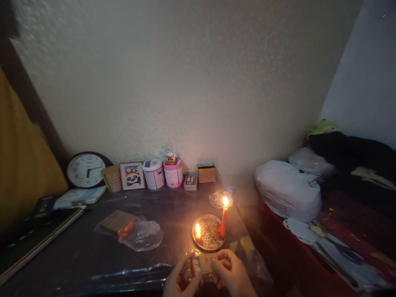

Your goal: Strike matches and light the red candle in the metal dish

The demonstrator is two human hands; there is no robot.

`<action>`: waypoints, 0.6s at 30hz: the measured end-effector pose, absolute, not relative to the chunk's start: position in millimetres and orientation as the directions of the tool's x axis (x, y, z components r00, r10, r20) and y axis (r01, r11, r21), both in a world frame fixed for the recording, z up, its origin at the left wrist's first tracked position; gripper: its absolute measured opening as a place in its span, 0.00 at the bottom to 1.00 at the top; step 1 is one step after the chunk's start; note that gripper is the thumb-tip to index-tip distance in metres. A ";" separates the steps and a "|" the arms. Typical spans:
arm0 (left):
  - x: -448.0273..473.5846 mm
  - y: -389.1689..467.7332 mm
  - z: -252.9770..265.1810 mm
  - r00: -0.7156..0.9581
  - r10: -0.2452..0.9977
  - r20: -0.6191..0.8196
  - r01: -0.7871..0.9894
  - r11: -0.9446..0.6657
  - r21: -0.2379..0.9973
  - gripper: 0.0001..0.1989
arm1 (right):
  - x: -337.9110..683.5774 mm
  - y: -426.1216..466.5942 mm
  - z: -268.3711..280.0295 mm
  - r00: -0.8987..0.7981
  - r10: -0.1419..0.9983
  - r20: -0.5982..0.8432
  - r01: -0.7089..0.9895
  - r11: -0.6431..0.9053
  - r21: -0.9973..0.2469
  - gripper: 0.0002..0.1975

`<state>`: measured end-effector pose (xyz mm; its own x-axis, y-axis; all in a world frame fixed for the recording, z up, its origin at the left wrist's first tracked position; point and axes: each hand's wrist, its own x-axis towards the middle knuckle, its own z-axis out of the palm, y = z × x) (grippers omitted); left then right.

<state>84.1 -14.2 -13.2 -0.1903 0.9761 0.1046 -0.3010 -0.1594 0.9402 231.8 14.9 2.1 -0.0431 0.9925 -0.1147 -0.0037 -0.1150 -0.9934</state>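
Tan cardboard sat nearest us: a small flat box [206, 262] at the table's [77, 255] front edge, pinched on its right side by the curled fingers of our right hand [230, 274]. Our left hand [181, 280] was closed too, thumb and fingers gripping a thin red stick [192, 268] upright against the box's left side. We judged the stick was being worked against the box, or drawn from it; we could not tell which. With flames so near, any further handling called for a steady, low grip.

Just beyond the hands stood a round metal dish [208, 249] with a patterned face. It carried a short red candle [198, 236] on the left and a tall one [223, 223] on the right, both lit. Behind it lay a small round glassy disc [218, 201].

To the left, a crumpled clear plastic bag [145, 235] partly covered a ribbed tan stack [116, 222]. The dark tabletop shone under a wrinkled clear sheet.

Along the rough pale wall we saw a round clock [86, 170], a woven cup [111, 178], a framed panda picture [133, 175], a white tub [154, 174], a pink tub [173, 173] topped by a tiny figurine [170, 157], a small red box [190, 182] and a square cardboard box [206, 173].

Far right, a bulging white bag [287, 189] rested on a red surface.
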 end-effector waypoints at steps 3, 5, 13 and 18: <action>83.6 -14.1 -11.5 -0.151 0.987 0.060 -0.370 -0.112 0.922 0.29 | 228.1 11.9 -1.5 -0.076 0.981 -0.176 -0.010 -0.177 -0.984 0.24; 82.2 -12.9 -15.7 -0.150 0.988 0.043 -0.371 -0.097 0.924 0.32 | 226.3 9.2 -0.1 -0.120 0.972 -0.203 -0.015 -0.206 -0.978 0.25; 82.4 -8.6 -35.7 -0.098 0.995 -0.003 -0.399 -0.036 0.916 0.45 | 221.0 3.6 9.4 -0.247 0.941 -0.231 -0.039 -0.248 -0.968 0.25; 83.7 -9.2 -40.5 -0.088 0.996 -0.008 -0.510 -0.038 0.859 0.35 | 222.3 -0.9 16.1 -0.288 0.932 -0.221 0.072 -0.210 -0.975 0.23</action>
